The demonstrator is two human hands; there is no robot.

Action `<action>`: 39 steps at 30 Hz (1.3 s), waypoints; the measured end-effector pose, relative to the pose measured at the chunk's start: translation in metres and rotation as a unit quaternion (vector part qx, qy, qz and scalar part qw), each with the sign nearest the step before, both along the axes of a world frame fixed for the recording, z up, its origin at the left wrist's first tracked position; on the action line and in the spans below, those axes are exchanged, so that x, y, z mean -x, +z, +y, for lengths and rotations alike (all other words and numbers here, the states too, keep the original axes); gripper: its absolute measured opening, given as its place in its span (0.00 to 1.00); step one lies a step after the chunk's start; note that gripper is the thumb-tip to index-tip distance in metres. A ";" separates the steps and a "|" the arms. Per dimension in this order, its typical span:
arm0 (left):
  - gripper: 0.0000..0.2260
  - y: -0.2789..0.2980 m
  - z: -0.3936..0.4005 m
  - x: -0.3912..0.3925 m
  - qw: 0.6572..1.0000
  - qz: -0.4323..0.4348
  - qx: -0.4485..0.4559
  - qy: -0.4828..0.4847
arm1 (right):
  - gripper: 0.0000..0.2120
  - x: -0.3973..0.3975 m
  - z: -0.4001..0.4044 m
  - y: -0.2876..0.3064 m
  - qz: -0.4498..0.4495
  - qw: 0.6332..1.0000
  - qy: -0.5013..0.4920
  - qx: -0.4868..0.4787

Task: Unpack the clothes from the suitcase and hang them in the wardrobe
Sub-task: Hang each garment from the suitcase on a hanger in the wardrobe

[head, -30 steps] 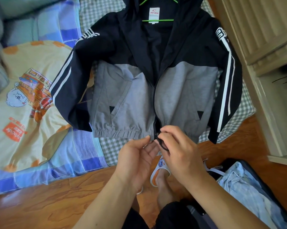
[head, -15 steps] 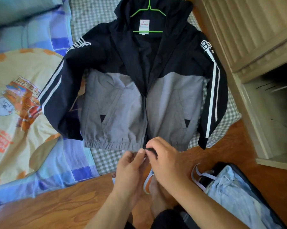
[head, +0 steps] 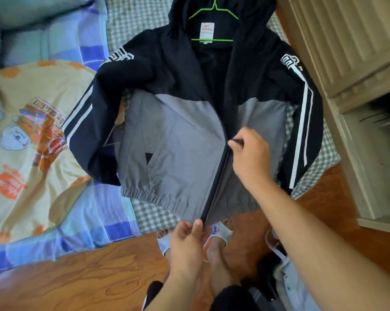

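The bed [head: 149, 212] carries the black-and-grey jacket [head: 171, 140], spread flat on its green hanger [head: 212, 39]. The step in hand is zipping it before hanging: the right hand [head: 250, 153] pinches the zip pull partway up the front, while the left hand [head: 187, 241] pinches the hem at the zip's foot. Next, I judge, the pull wants a straight run toward the collar with the hem held taut. Nearby lie a cartoon-print quilt [head: 28, 153] and, low right, pale clothes in the suitcase [head: 295, 288] (mostly out of view); nothing blocks the zip.
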State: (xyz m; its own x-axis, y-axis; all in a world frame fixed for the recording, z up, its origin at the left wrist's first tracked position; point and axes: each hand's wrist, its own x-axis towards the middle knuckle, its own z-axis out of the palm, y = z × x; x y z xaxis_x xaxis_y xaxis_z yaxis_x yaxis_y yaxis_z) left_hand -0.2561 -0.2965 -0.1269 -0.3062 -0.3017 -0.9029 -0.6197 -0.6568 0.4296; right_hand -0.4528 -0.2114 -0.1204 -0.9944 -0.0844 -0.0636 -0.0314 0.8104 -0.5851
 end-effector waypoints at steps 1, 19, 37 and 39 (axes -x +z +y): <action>0.13 0.000 -0.002 -0.002 1.000 -0.013 -0.011 -0.026 | 0.08 0.022 0.000 0.001 0.002 1.000 0.005 -0.004; 0.16 0.008 -0.055 0.192 0.628 0.070 0.410 -0.657 | 0.05 0.102 -0.012 0.008 0.030 0.982 0.167 -0.084; 0.15 -0.006 -0.064 0.339 0.643 -0.102 0.297 -0.698 | 0.11 0.460 -0.073 -0.037 0.050 0.953 0.279 -0.112; 0.12 -0.006 -0.079 0.353 0.678 -0.110 0.344 -0.641 | 0.11 0.473 -0.083 -0.044 0.025 0.931 0.320 -0.175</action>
